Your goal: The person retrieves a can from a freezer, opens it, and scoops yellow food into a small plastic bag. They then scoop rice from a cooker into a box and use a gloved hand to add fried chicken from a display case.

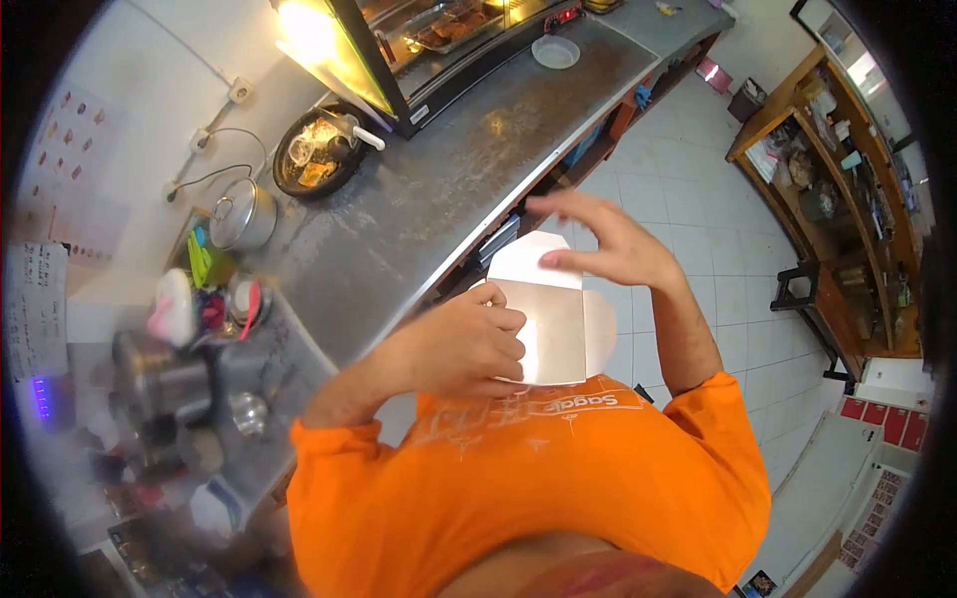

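A white cardboard takeaway box point(546, 324) is held in front of my chest, its flaps spread out and its pale inside facing up. My left hand point(459, 339) is closed round the box's left side, fingers curled over the edge. Above the far flap point(528, 261), my right hand point(618, 244) is open, with its fingers stretched to the left and the thumb overlapping the flap. A rounded side flap point(599, 334) sticks out on the right of the box.
A metal counter point(399, 224) runs beyond the box. On it are a black pan point(289, 164) with food, a lidded pot point(244, 214), a lit display warmer point(404, 70) and a white plate point(555, 53). Wooden shelves point(788, 130) stand at right across the tiled floor.
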The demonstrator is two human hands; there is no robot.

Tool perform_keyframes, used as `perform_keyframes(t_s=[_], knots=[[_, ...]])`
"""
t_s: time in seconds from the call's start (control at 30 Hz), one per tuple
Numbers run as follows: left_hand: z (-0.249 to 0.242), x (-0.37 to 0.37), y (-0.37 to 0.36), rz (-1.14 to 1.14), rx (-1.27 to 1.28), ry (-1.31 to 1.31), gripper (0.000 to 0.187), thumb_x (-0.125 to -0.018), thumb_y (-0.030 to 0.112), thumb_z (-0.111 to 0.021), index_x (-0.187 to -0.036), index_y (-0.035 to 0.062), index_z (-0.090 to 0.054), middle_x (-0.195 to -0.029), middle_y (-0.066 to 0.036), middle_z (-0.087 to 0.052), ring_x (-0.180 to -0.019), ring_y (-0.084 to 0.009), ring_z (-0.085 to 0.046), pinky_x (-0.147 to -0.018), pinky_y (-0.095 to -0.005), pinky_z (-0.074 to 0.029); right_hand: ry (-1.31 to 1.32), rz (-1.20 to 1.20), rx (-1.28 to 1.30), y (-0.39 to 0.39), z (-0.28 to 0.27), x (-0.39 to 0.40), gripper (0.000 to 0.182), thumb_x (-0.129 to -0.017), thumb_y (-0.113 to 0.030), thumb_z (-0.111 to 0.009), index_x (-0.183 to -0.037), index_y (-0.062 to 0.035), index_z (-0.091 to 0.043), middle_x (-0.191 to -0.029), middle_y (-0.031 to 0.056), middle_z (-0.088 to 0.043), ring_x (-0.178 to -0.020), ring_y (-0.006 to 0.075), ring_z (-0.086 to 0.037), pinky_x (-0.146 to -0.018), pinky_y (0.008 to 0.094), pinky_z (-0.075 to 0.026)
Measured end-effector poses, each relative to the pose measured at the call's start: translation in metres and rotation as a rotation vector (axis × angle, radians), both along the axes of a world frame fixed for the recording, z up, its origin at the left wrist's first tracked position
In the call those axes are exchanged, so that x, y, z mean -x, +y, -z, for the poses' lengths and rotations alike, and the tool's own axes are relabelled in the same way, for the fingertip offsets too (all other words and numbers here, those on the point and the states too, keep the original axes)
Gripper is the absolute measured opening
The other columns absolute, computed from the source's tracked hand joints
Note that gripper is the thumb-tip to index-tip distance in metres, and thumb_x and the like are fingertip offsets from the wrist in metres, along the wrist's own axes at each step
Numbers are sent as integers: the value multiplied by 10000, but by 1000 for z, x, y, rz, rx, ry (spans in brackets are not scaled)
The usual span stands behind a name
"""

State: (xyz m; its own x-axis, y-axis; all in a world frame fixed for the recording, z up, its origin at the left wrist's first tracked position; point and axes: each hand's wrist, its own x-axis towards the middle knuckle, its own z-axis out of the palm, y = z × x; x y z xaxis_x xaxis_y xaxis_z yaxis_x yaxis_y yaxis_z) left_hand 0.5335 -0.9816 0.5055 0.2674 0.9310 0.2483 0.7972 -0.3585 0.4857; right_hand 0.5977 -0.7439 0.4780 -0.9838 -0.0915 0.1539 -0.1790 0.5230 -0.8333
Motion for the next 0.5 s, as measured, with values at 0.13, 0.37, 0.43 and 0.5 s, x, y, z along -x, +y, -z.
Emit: perform_keyframes(t_s=[0.13,0.37,0.43,0.5], knots=[[-2,-1,5,1,33,32,196,-750,278,-646,-613,146,-596,-605,45,-501,-749,-148,-482,-751,-331,-356,387,-68,-472,-13,-37,-9,315,-681,-171,-722,-972,-67,-658,-971,109,-598,-945,313,-549,-793,376,-466],[3,-4,10,58,67,55,209,-762,287,-659,-653,114,-616,-655,2,-532,-758,-189,-512,-733,-337,-382,-35,-244,-409,-27,-34,-13,137,-749,-156,-654,-799,-28,-661,-784,164,-626,-715,340,-596,-637,385,-472],[-1,-2,11,36,-13,-121,187,-760,277,-674,-720,99,-632,-721,-31,-547,-794,-210,-523,-763,-347,-397,-73,-382,-302,-25,-30,-9,145,-800,-131,-581,-772,-1,-639,-639,196,-587,-571,358,-566,-539,388,-458],[-9,1,9,-104,-29,-412,262,-748,246,-704,-921,60,-643,-910,-119,-558,-900,-294,-545,-852,-388,-425,-63,-382,-293,-22,-31,-6,145,-804,-128,-580,-779,1,-642,-656,197,-597,-577,355,-571,-545,385,-462]])
